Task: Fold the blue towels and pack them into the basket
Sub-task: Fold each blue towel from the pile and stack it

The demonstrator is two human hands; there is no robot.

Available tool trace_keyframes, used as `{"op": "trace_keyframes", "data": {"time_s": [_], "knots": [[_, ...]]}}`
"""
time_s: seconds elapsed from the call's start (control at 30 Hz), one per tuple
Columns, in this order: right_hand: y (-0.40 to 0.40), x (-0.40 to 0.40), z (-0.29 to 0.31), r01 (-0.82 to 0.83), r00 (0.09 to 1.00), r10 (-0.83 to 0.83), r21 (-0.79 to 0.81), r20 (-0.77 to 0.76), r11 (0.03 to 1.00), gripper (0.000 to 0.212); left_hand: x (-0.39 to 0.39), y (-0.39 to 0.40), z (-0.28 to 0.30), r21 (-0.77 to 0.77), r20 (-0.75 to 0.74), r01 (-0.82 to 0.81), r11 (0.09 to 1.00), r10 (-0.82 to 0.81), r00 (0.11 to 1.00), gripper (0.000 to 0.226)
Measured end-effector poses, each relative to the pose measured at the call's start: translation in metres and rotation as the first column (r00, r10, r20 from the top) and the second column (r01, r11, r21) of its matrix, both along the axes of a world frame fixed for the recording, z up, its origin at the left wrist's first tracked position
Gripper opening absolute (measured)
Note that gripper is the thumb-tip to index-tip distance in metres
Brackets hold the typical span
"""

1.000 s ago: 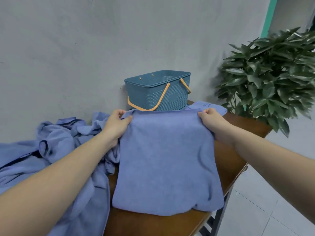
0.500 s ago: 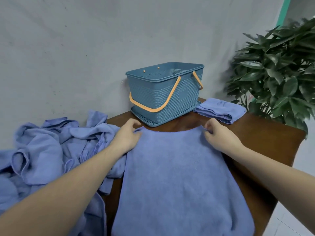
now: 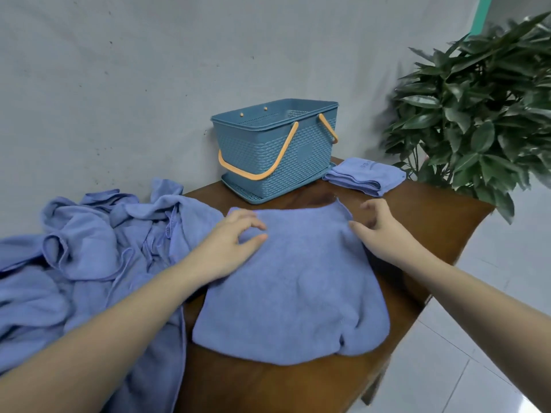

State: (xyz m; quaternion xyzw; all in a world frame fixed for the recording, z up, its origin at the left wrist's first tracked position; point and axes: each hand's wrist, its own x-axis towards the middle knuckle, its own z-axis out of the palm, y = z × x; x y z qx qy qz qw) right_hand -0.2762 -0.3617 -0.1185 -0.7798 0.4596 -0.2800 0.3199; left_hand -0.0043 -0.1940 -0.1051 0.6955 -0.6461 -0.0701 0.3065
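A half-folded towel [image 3: 292, 293] lies flat on the brown table [image 3: 268, 386], with the left hand [image 3: 229, 248] over its far left corner and the right hand [image 3: 384, 234] over its far right corner, both with fingers loosely spread and curved (neither holds any cloth). To the left a heap [image 3: 89, 254] of unfolded blue towels spills off the table edge. Beyond, the blue basket [image 3: 277, 150] with orange handles stands by the wall, a folded towel [image 3: 366, 175] just right of it, and a leafy plant [image 3: 477, 114] further right
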Motion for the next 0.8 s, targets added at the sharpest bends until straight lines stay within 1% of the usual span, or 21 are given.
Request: {"op": "trace_keyframes", "data": {"time_s": [0.07, 0.1, 0.2, 0.27, 0.33, 0.37, 0.43, 0.5, 0.53, 0.57, 0.63, 0.67, 0.73, 0.77, 0.8], "knots": [[0.031, -0.026, -0.007, -0.019, 0.999, 0.019, 0.010, 0.050, 1.000, 0.028, -0.030, 0.038, -0.002, -0.052, 0.007, 0.098, 0.994, -0.097, 0.995, 0.036], [0.047, -0.039, -0.011, -0.027, 0.996, 0.026, 0.009, 0.081, 1.000, 0.027, -0.044, 0.056, -0.004, -0.064, 0.027, 0.122, 0.990, -0.121, 0.992, 0.033], [0.102, -0.073, -0.016, -0.099, 0.984, 0.095, 0.015, 0.153, 0.995, 0.040, -0.074, 0.104, -0.012, -0.076, 0.096, 0.168, 0.983, -0.161, 0.982, 0.027], [0.136, -0.089, -0.015, -0.167, 0.970, 0.159, 0.023, 0.184, 0.986, 0.045, -0.084, 0.123, -0.021, -0.057, 0.158, 0.197, 0.979, -0.186, 0.970, 0.034], [0.160, -0.097, -0.018, -0.193, 0.970, 0.192, -0.009, 0.151, 0.981, 0.041, -0.088, 0.132, -0.032, -0.053, 0.215, 0.201, 0.978, -0.185, 0.959, 0.041], [0.168, -0.098, -0.022, -0.187, 0.975, 0.193, -0.056, 0.111, 0.981, 0.041, -0.089, 0.133, -0.035, -0.060, 0.215, 0.189, 0.980, -0.172, 0.961, 0.042], [0.178, -0.094, -0.030, -0.179, 0.983, 0.185, -0.171, 0.019, 0.969, 0.047, -0.090, 0.129, -0.038, -0.078, 0.206, 0.169, 0.983, -0.150, 0.967, 0.035], [0.181, -0.085, -0.036, -0.156, 0.988, 0.146, -0.250, -0.058, 0.956, 0.050, -0.091, 0.121, -0.039, -0.083, 0.219, 0.150, 0.985, -0.129, 0.967, 0.027], [0.182, -0.081, -0.037, -0.138, 0.989, 0.116, -0.284, -0.094, 0.949, 0.049, -0.092, 0.119, -0.039, -0.093, 0.195, 0.128, 0.987, -0.108, 0.975, 0.026], [0.181, -0.076, -0.036, -0.120, 0.989, 0.082, -0.327, -0.127, 0.937, 0.045, -0.092, 0.117, -0.039, -0.099, 0.138, 0.092, 0.991, -0.078, 0.987, 0.024], [0.181, -0.068, -0.034, -0.092, 0.986, 0.025, -0.407, -0.166, 0.909, 0.028, -0.092, 0.116, -0.038, -0.089, -0.038, 0.031, 0.996, -0.034, 0.999, 0.016], [0.182, -0.065, -0.032, -0.095, 0.985, 0.023, -0.418, -0.173, 0.903, 0.017, -0.092, 0.117, -0.036, -0.081, -0.125, 0.015, 0.997, -0.025, 0.992, 0.013], [0.181, -0.059, -0.031, -0.118, 0.987, 0.062, -0.391, -0.151, 0.913, 0.003, -0.090, 0.118, -0.036, -0.075, -0.243, -0.013, 0.997, -0.005, 0.970, 0.012], [0.180, -0.057, -0.031, -0.132, 0.989, 0.103, -0.341, -0.102, 0.931, 0.003, -0.089, 0.118, -0.036, -0.073, -0.273, -0.020, 0.997, -0.001, 0.962, 0.012], [0.179, -0.055, -0.029, -0.139, 0.990, 0.142, -0.258, -0.006, 0.956, 0.006, -0.088, 0.118, -0.037, -0.072, -0.284, -0.030, 0.997, 0.009, 0.959, 0.012]]}}
